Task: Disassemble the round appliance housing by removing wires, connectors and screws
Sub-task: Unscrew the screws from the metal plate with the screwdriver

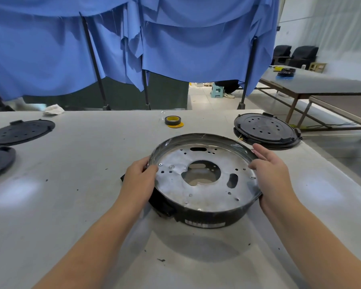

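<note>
Bare white tabletop (75, 205) open left, right and near side of round black housing with metal plate (204, 184). Beyond: yellow-black tape roll (173, 121) centre, round black perforated lid (266, 129) just beside right rim, two black discs (19, 131) far left.

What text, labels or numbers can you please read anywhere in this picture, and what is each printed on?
No text here is legible.
White label strip on the outer wall of the round black and silver metal housing: blurred, unreadable.
Yellow and black roll of tape: no print visible.
Black round perforated plastic cover: no markings discernible.
</note>
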Motion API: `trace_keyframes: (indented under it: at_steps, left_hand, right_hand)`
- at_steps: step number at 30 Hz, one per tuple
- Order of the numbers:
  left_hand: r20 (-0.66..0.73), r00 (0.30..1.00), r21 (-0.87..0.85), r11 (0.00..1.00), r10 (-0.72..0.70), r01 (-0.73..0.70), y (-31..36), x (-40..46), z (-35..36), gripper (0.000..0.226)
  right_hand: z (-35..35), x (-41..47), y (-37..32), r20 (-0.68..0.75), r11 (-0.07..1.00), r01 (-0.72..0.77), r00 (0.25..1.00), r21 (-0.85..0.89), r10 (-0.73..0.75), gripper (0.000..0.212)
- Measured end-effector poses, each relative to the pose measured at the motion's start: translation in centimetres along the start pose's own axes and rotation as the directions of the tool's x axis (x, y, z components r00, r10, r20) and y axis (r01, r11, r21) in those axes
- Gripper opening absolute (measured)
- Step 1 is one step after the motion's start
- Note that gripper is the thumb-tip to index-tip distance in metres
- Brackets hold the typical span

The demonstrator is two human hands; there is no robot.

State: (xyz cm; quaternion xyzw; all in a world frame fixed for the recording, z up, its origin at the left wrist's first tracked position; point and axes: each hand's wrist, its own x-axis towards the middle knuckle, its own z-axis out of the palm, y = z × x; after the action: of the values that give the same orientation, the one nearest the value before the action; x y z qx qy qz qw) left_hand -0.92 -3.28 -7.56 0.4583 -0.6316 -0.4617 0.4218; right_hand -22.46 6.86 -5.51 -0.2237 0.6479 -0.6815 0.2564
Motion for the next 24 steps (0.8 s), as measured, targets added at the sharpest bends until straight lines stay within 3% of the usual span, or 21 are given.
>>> trace_keyframes:
  at_steps: [3, 6, 9, 12, 14, 17, 21, 24]
  left_hand:
    - [-0.032, 0.999, -0.018, 1.000, 0.016, -0.016, 0.0, 0.2, 0.0, 0.026]
    - [-0.150, 0.976, 0.153, 0.979, 0.158, -0.135, 0.2, -0.4, -0.2, 0.047]
    - [-0.059, 0.904, 0.273, 0.877, 0.424, -0.394, 0.8, -1.8, -0.2, 0.030]
    - [0.083, 0.850, 0.350, 0.783, 0.521, -0.514, 1.4, -2.9, 0.2, 0.016]
    - [0.113, 0.829, 0.398, 0.740, 0.548, -0.543, 1.4, -3.1, 0.4, 0.018]
    - [0.126, 0.832, 0.368, 0.753, 0.540, -0.545, 1.2, -3.0, 0.2, 0.017]
    - [0.141, 0.858, 0.378, 0.774, 0.494, -0.508, 1.1, -2.9, -0.1, 0.028]
    - [0.150, 0.862, 0.385, 0.774, 0.484, -0.502, 1.0, -2.8, -0.1, 0.037]
  right_hand:
    - [0.4, 0.3, 0.3, 0.033, 0.997, 0.041, 0.999, -0.061, -0.039, 0.052]
    - [0.2, 1.0, 0.2, 0.004, 0.990, 0.077, 0.997, -0.121, -0.078, 0.038]
    - [-1.1, 1.9, -0.1, -0.070, 0.944, 0.199, 0.972, -0.262, -0.225, 0.029]
    - [-2.5, 3.2, -0.2, -0.055, 0.813, 0.254, 0.942, -0.524, -0.330, 0.027]
    - [-2.9, 4.1, 0.0, -0.002, 0.679, 0.230, 0.946, -0.698, -0.324, 0.028]
    - [-3.0, 5.0, 0.2, 0.027, 0.521, 0.158, 0.968, -0.839, -0.250, 0.038]
    - [-2.6, 5.7, 0.4, 0.038, 0.360, 0.064, 0.996, -0.931, -0.079, 0.041]
    - [-2.4, 5.8, 0.5, 0.044, 0.318, 0.068, 0.996, -0.946, -0.083, 0.034]
